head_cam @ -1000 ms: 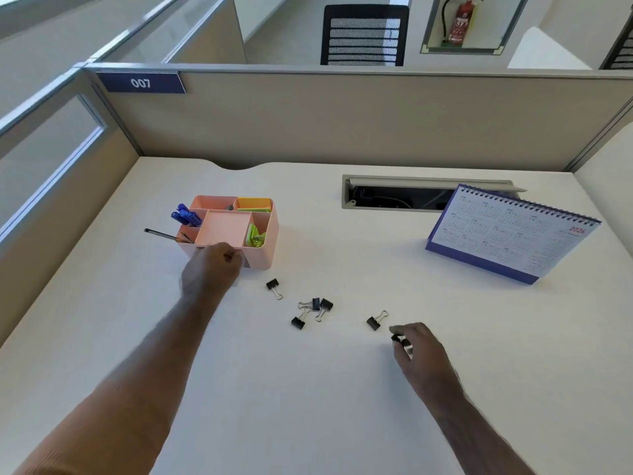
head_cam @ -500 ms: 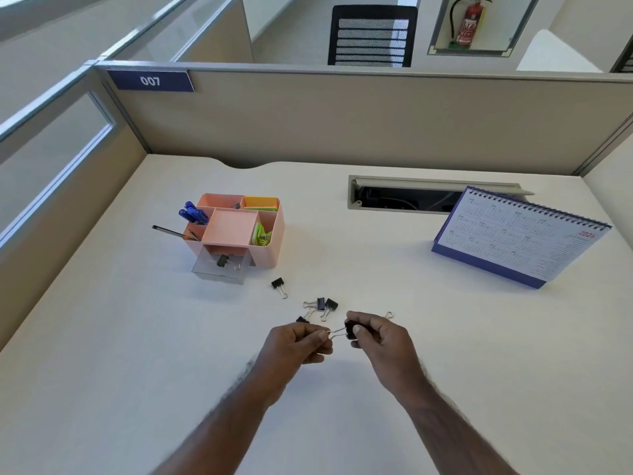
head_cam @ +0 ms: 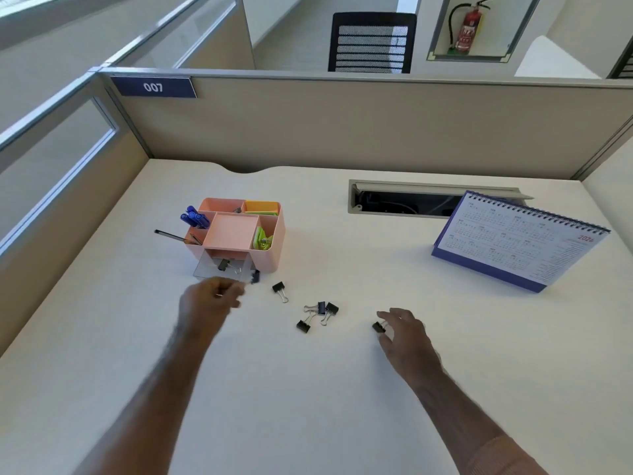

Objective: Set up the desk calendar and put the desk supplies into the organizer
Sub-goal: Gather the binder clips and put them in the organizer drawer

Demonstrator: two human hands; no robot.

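The left hand (head_cam: 214, 296) is hovering just in front of the pink organizer (head_cam: 270, 234), fingers curled and pinching the wire handle of a black binder clip (head_cam: 255, 277) that is hanging at the edge of the clear drawer (head_cam: 219, 269). That drawer is sitting pulled out at the organizer's front, and another clip (head_cam: 223, 264) is lying inside it. The right hand (head_cam: 404, 332) is resting low over the counter (head_cam: 308, 406), fingers loosely spread and closing around a clip (head_cam: 378, 327) at its fingertips; whether it is gripping yet, I cannot tell. Between the hands, a lone clip (head_cam: 279, 288) and a cluster of three clips (head_cam: 318, 315) are lying loose. Blue pens (head_cam: 194, 217) are standing in the organizer's left compartment. The desk calendar (head_cam: 517, 240) is standing upright, well off to the right.
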